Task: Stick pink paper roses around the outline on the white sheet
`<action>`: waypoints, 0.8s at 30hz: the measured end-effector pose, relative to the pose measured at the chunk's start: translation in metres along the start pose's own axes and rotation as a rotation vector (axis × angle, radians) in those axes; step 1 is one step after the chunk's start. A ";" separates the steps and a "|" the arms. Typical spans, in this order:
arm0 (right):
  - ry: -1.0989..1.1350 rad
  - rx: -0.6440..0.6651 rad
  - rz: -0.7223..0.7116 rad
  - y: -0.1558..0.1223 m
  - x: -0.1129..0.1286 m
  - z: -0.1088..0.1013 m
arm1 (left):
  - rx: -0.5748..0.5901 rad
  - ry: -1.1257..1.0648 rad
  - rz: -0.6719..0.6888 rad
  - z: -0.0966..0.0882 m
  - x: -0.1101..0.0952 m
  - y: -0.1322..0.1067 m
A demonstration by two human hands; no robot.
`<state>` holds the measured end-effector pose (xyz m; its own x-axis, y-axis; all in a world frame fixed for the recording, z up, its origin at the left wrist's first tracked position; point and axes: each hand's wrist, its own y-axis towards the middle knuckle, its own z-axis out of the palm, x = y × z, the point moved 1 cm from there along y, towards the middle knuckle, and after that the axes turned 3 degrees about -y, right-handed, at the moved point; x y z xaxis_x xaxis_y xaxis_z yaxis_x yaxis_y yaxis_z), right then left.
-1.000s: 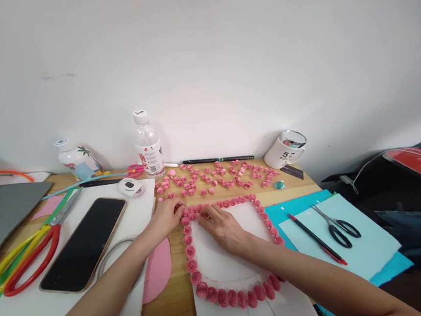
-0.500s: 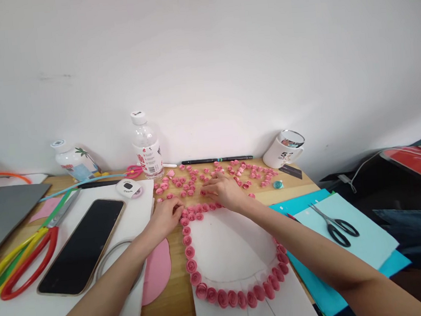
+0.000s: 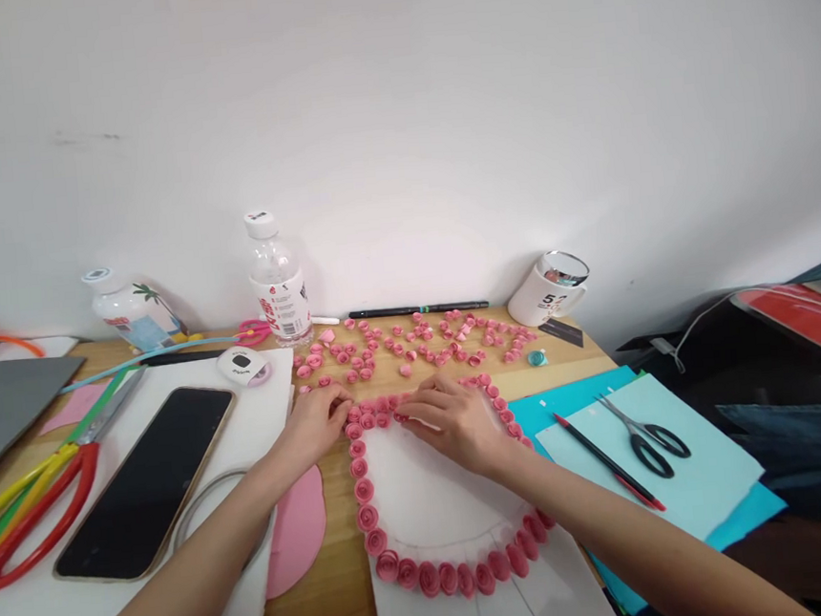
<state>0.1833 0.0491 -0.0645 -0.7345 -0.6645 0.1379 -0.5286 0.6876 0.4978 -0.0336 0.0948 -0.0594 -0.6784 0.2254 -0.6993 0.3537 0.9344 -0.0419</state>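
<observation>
Pink rolled paper roses (image 3: 428, 578) line an outline on a white sheet (image 3: 440, 478) with pencil lines; a second, shorter row runs inside its top left corner. My left hand (image 3: 315, 422) is at that corner, thumb and fingers curled together against the roses; what they pinch, if anything, is hidden. My right hand (image 3: 456, 424) is over the top of the outline, its fingers closed on a small paper rose (image 3: 399, 416) at the end of the inner row. Loose paper roses (image 3: 357, 356) lie scattered behind the sheet.
At the back stand a clear bottle (image 3: 280, 295), a white jar (image 3: 130, 313) and a mug (image 3: 549, 288). On the left lie a phone (image 3: 149, 479) and large scissors (image 3: 83, 461). Black-handled scissors (image 3: 649, 445) and a pen (image 3: 603, 459) rest on blue paper (image 3: 727, 472) at right.
My right hand has come back from the loose roses toward the inner row, with a paper rose at its fingertips. My left hand stays at the corner. The view has shifted slightly.
</observation>
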 end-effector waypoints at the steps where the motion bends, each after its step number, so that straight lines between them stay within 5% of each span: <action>1: -0.012 0.006 -0.008 -0.003 0.001 0.002 | 0.006 0.004 -0.011 0.000 0.000 0.000; 16: -0.150 -0.052 -0.028 -0.007 0.004 0.016 | 0.013 -0.004 0.001 -0.001 -0.001 -0.001; 24: -0.240 0.025 -0.214 -0.009 0.009 0.018 | 0.022 0.005 0.001 0.001 0.005 0.002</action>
<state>0.1734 0.0420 -0.0829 -0.6835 -0.7086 -0.1752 -0.6899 0.5487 0.4721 -0.0359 0.0972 -0.0636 -0.6811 0.2274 -0.6960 0.3685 0.9279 -0.0574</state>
